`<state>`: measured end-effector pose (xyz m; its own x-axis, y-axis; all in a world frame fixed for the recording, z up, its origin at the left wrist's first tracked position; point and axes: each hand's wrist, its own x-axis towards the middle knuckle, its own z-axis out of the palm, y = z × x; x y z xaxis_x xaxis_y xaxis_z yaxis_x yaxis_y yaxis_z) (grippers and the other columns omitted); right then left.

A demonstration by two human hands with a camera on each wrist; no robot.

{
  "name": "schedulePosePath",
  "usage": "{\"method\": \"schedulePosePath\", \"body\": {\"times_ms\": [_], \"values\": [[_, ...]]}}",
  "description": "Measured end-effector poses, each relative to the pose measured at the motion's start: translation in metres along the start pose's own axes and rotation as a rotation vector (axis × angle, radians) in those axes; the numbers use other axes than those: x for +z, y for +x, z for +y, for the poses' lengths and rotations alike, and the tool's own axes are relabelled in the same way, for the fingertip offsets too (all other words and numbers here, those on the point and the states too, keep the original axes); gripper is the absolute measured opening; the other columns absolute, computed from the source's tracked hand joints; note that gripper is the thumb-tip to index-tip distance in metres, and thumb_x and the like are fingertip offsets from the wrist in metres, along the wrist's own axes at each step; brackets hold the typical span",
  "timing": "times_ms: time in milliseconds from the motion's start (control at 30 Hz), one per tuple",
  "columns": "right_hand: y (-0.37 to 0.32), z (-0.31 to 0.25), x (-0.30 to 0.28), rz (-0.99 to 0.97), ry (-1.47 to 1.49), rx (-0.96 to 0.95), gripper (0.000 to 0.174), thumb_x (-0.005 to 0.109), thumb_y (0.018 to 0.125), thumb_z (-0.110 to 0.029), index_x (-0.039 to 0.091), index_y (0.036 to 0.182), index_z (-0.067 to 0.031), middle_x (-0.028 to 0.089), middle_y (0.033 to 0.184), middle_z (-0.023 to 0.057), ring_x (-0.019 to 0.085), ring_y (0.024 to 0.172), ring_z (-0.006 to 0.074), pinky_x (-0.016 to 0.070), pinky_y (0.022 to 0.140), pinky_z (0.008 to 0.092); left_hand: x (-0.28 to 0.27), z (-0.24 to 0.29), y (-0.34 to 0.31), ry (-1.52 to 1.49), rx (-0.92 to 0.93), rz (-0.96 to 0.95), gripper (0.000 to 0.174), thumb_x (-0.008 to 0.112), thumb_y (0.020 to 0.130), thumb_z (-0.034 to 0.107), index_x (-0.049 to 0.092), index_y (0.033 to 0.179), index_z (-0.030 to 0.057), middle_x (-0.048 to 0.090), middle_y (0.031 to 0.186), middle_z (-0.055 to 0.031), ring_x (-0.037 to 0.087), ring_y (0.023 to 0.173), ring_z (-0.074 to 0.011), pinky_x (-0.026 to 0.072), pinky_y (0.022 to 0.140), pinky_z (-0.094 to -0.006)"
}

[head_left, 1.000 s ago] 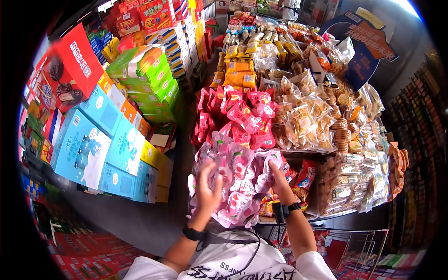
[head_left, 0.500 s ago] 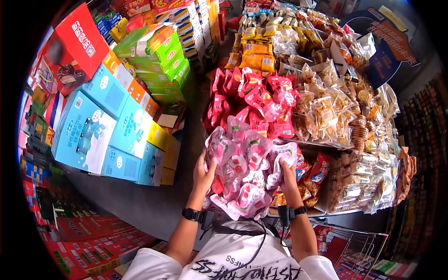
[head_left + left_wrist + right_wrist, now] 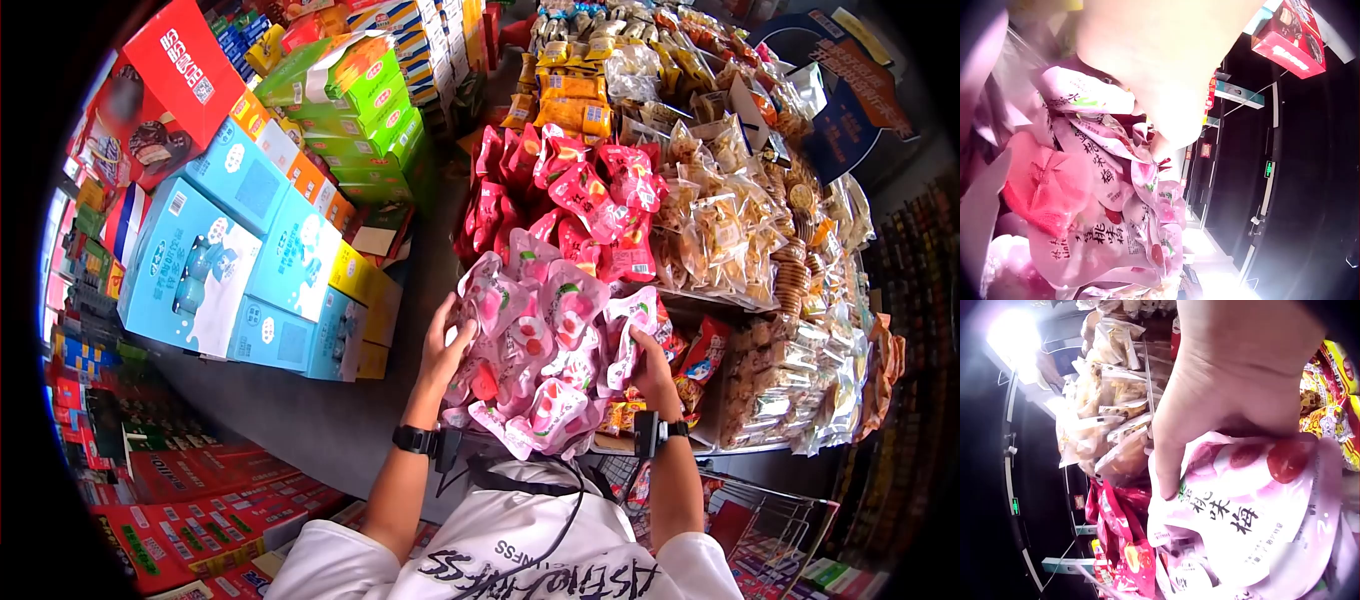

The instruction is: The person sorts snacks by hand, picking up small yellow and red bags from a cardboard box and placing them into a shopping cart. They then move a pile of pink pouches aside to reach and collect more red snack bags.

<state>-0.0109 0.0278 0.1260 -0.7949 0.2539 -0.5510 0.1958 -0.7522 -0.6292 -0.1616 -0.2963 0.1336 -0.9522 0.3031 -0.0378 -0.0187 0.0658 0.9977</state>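
Observation:
A heap of pink plum-snack bags (image 3: 530, 340) lies before the person at the near edge of the display, printed with peach-and-plum pictures. Along the heap's left side, the left hand (image 3: 445, 345) rests with its fingers against the outermost bags and its thumb toward the heap. The left wrist view shows that thumb at the crumpled bags (image 3: 1094, 162). At the right side, the right hand (image 3: 650, 365) holds one pink plum-snack bag (image 3: 1247, 519), its thumb pressed on the printed front. The other right fingers are hidden behind the bag.
Red snack bags (image 3: 590, 190) lie just beyond the heap, with clear-wrapped snacks (image 3: 720, 220) to the right. Small red and yellow packets (image 3: 705, 350) sit beside the right hand. Stacked blue cartons (image 3: 200, 260) stand at left; a wire cart (image 3: 780, 520) is at lower right.
The left hand has moved from over the heap to its left side. The right hand stays at the right-hand pink bag. The head view has shifted, moving the display rightward in the picture.

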Motion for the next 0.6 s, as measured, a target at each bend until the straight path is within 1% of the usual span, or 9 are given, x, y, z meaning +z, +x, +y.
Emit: {"method": "schedulePosePath", "body": {"times_ms": [33, 133, 167, 200, 233, 300, 400, 500, 600], "values": [[0.003, -0.002, -0.006, -0.033, 0.0, 0.022, 0.033, 0.065, 0.087, -0.025, 0.061, 0.114, -0.007, 0.069, 0.102, 0.0046, 0.065, 0.094, 0.0194, 0.0521, 0.084, 0.0359, -0.001, 0.0, 0.002, -0.03, -0.003, 0.005, 0.07, 0.068, 0.088, 0.031, 0.039, 0.142, -0.0022, 0.047, 0.14, -0.0176, 0.049, 0.124, -0.0247, 0.0361, 0.106, -0.0354], [0.01, -0.001, -0.012, -0.016, 0.01, -0.034, 0.032, 0.065, 0.087, -0.024, 0.061, 0.114, -0.007, 0.068, 0.104, 0.0044, 0.065, 0.093, 0.0189, 0.0519, 0.084, 0.0354, -0.006, 0.008, 0.006, -0.125, -0.074, 0.015, 0.067, 0.065, 0.09, 0.03, 0.037, 0.143, -0.0013, 0.044, 0.142, -0.0199, 0.045, 0.128, -0.0251, 0.0344, 0.108, -0.0349], [0.009, 0.001, -0.012, -0.024, 0.015, -0.081, 0.032, 0.065, 0.087, -0.023, 0.061, 0.115, -0.0069, 0.068, 0.104, 0.0044, 0.065, 0.093, 0.0188, 0.0519, 0.084, 0.0352, -0.008, 0.012, 0.006, -0.16, -0.1, 0.027, 0.066, 0.064, 0.091, 0.03, 0.037, 0.143, -0.0012, 0.044, 0.142, -0.0204, 0.044, 0.13, -0.0251, 0.0338, 0.108, -0.0348], [0.007, 0.005, -0.013, -0.032, 0.019, -0.125, 0.032, 0.065, 0.088, -0.023, 0.06, 0.115, -0.0067, 0.067, 0.105, 0.0044, 0.065, 0.093, 0.0186, 0.0518, 0.084, 0.035, -0.015, 0.008, 0.008, -0.115, -0.124, 0.05, 0.063, 0.061, 0.094, 0.031, 0.037, 0.143, -0.0007, 0.042, 0.143, -0.022, 0.041, 0.133, -0.0258, 0.0318, 0.11, -0.0345], [0.004, 0.007, -0.012, -0.041, 0.024, -0.169, 0.032, 0.065, 0.088, -0.022, 0.06, 0.116, -0.0065, 0.067, 0.105, 0.0044, 0.065, 0.094, 0.0184, 0.0517, 0.084, 0.0347, -0.017, 0.016, 0.007, -0.128, -0.152, 0.064, 0.062, 0.057, 0.096, 0.035, 0.038, 0.143, -0.0007, 0.042, 0.144, -0.0212, 0.04, 0.134, -0.0257, 0.0302, 0.11, -0.0342], [-0.003, 0.011, -0.01, -0.022, 0.066, -0.196, 0.03, 0.064, 0.088, -0.017, 0.058, 0.115, -0.0064, 0.066, 0.104, 0.0039, 0.065, 0.092, 0.0177, 0.0525, 0.082, 0.0339, -0.027, 0.002, 0.012, -0.09, -0.129, 0.04, 0.061, 0.052, 0.097, 0.039, 0.039, 0.143, -0.0003, 0.042, 0.144, -0.0196, 0.039, 0.135, -0.0255, 0.0295, 0.111, -0.0338], [-0.012, 0.012, -0.005, 0.01, 0.098, -0.228, 0.027, 0.063, 0.089, -0.011, 0.056, 0.115, -0.0069, 0.065, 0.102, 0.0035, 0.065, 0.09, 0.0168, 0.0536, 0.079, 0.0335, -0.032, -0.008, 0.014, -0.08, -0.137, 0.043, 0.067, 0.046, 0.098, 0.049, 0.038, 0.143, 0.0007, 0.041, 0.146, -0.0168, 0.043, 0.131, -0.0243, 0.0298, 0.11, -0.0354], [-0.019, 0.012, -0.006, 0.068, 0.071, -0.229, 0.027, 0.063, 0.089, -0.009, 0.055, 0.115, -0.0068, 0.065, 0.101, 0.0036, 0.065, 0.09, 0.0166, 0.0542, 0.078, 0.0334, -0.037, -0.006, 0.013, -0.172, -0.231, 0.034, 0.073, 0.041, 0.097, 0.056, 0.034, 0.145, 0.0007, 0.04, 0.147, -0.0174, 0.047, 0.127, -0.0256, 0.033, 0.108, -0.0375], [-0.016, 0.012, -0.018, 0.055, 0.023, -0.256, 0.026, 0.064, 0.088, -0.006, 0.056, 0.113, -0.0068, 0.065, 0.1, 0.0044, 0.065, 0.09, 0.0164, 0.0546, 0.076, 0.0329, -0.04, -0.015, 0.013, -0.243, -0.279, -0.014, 0.079, 0.038, 0.096, 0.061, 0.032, 0.146, 0.0011, 0.039, 0.147, -0.0186, 0.05, 0.123, -0.0264, 0.035, 0.107, -0.0394]]}}
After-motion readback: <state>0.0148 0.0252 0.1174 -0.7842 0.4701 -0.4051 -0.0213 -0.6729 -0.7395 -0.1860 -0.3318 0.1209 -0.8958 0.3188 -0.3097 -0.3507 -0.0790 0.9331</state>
